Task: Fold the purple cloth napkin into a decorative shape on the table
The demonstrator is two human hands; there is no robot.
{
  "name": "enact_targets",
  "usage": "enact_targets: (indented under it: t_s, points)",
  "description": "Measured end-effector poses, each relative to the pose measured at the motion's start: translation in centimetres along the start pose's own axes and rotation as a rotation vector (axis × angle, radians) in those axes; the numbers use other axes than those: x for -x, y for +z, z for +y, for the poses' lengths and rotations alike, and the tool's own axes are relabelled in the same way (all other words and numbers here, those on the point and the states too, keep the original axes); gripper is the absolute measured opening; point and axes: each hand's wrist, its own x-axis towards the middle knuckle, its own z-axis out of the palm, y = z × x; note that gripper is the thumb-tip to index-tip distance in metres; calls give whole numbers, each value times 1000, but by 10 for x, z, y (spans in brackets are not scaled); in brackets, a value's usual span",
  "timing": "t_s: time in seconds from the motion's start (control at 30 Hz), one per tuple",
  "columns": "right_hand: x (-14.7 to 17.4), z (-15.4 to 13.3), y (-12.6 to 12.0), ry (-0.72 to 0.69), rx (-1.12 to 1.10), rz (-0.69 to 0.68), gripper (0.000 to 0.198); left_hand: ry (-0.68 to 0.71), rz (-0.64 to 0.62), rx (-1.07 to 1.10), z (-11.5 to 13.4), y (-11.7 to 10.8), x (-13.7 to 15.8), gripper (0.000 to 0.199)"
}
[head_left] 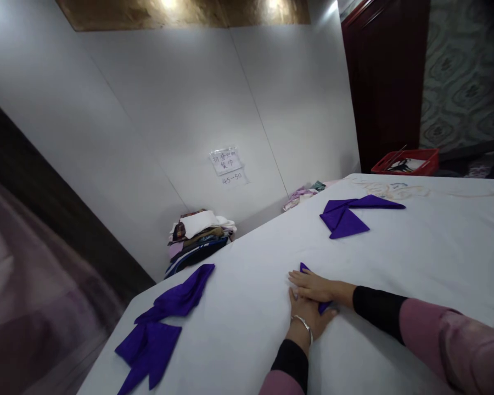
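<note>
A small folded purple napkin (325, 306) lies on the white tabletop, mostly covered by my two hands. My right hand (316, 286) presses flat on it from the right, its fingers stretched to the left. Partly beneath the right hand, my left hand (307, 314) also lies on the cloth with the thumb apart; some of its fingers are hidden. A silver bangle (306, 325) circles the left wrist. One purple tip of the cloth shows beyond the fingers, and another part shows between the hands.
Folded purple napkins lie at the table's left (185, 293), its near-left edge (150, 351) and farther right (346, 215). Piled clothes (200, 236) sit beyond the left edge. A red basket (430, 163) stands behind the table. Handwritten paper (226, 161) hangs on the wall.
</note>
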Motion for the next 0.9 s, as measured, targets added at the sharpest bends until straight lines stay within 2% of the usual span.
enact_targets:
  t_s: [0.1,0.3,0.43,0.63,0.77,0.9]
  points:
    - [2,-1,1,-8,-10,19,67,101,19,49,-3,4,-2,77]
    - [3,-3,-3,46,-75,22,70,110,13,59,-3,6,-3,74]
    - [3,-5,-5,61,-100,6,71,93,82,103,-2,8,-2,68]
    - [3,-2,-6,70,-136,-6,73,141,135,69,-3,7,3,70]
    - [2,4,-3,44,-112,9,71,122,99,32,-3,7,12,78]
    - [1,8,1,24,-23,21,71,44,93,13,-5,15,23,85]
